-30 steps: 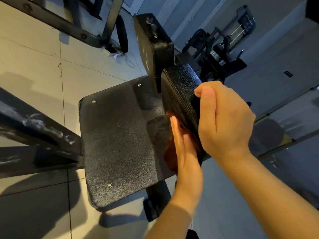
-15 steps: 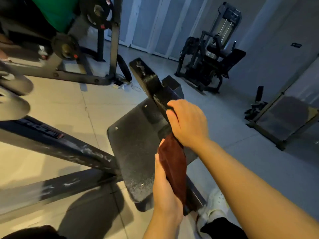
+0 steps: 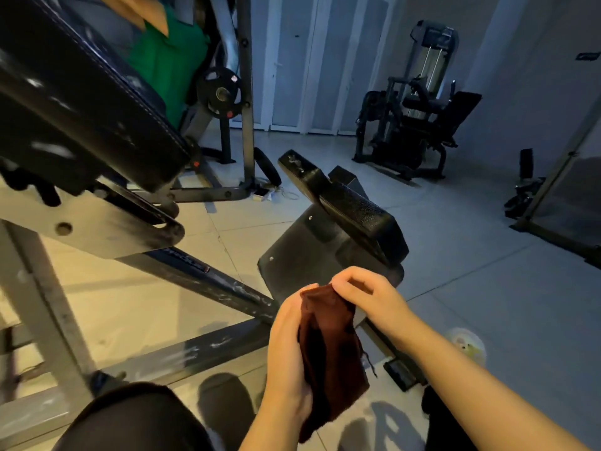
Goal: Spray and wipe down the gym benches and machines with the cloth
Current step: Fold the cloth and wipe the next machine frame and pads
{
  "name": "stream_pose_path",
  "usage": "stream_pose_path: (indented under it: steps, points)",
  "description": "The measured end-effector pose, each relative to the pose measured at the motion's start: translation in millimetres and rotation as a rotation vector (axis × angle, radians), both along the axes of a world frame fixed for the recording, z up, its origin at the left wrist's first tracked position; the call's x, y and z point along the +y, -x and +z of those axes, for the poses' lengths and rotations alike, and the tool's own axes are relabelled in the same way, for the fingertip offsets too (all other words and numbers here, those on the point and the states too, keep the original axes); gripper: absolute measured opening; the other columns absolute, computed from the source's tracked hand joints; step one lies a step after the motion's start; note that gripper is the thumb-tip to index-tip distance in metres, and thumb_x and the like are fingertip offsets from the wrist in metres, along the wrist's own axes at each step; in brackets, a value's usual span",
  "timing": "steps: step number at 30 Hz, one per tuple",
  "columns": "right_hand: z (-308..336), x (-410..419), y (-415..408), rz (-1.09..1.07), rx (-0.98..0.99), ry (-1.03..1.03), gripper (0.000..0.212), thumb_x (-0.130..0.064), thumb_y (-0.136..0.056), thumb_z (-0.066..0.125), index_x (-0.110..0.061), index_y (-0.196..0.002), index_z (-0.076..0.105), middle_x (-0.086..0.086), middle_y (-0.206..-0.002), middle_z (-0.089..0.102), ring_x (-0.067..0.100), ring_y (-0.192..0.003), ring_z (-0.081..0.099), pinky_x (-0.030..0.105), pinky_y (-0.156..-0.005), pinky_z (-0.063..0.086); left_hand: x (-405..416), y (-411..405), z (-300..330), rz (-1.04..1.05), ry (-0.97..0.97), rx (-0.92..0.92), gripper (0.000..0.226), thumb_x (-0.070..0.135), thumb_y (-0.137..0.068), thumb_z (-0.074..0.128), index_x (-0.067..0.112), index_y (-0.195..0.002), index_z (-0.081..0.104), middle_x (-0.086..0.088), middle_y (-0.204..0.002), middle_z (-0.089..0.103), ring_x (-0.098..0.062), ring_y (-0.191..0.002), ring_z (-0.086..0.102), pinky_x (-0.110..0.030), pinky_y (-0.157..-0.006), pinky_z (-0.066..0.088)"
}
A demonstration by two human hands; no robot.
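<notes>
The right hand (image 3: 367, 301) pinches the top edge of the dark red cloth (image 3: 328, 346) between thumb and curled fingers. The left hand (image 3: 287, 349) grips the cloth's side, fingers wrapped round it. The cloth hangs between both hands, just in front of the black pad (image 3: 354, 216) and its plate (image 3: 299, 255), apart from both.

Bare forearms, no sleeves; dark trousers (image 3: 136, 418) on the legs (knee at lower left)

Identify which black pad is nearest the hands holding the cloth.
The small textured pad, just beyond the left hand, right hand and cloth. The big stitched pad lies farther off, upper left.
</notes>
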State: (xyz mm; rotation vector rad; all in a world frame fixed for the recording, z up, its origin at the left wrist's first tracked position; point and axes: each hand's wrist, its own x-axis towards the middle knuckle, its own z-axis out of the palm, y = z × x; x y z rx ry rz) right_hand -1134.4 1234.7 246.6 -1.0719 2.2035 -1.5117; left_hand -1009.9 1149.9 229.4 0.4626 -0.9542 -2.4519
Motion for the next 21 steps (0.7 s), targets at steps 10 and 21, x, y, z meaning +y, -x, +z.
stream_pose_path:
  steps: [10, 21]
  points:
    - [24, 0, -43, 0.011, 0.201, -0.050, 0.007, -0.023, -0.088, 0.068, -0.028, -0.085, 0.065, -0.015, -0.082, 0.066, 0.002, -0.082, 0.063, 0.016, -0.072, 0.050, -14, -27, 2, -0.134, 0.143, -0.007, 0.053, 0.060, -0.080, 0.055, 0.017, -0.106, 0.070, -0.012, -0.106, 0.071, -0.027, -0.092, 0.071, -0.038, -0.069, 0.059]
    - [-22, 24, 47, 0.009, 0.241, -0.285, 0.003, -0.033, -0.087, 0.068, -0.031, -0.087, 0.066, -0.016, -0.084, 0.065, 0.003, -0.084, 0.063, 0.030, -0.079, 0.055, -14, 51, -79, 0.046, 0.721, -0.261, 0.023, 0.012, -0.083, 0.073, 0.032, -0.094, 0.065, 0.019, -0.090, 0.067, -0.001, -0.089, 0.063, -0.014, -0.075, 0.049]
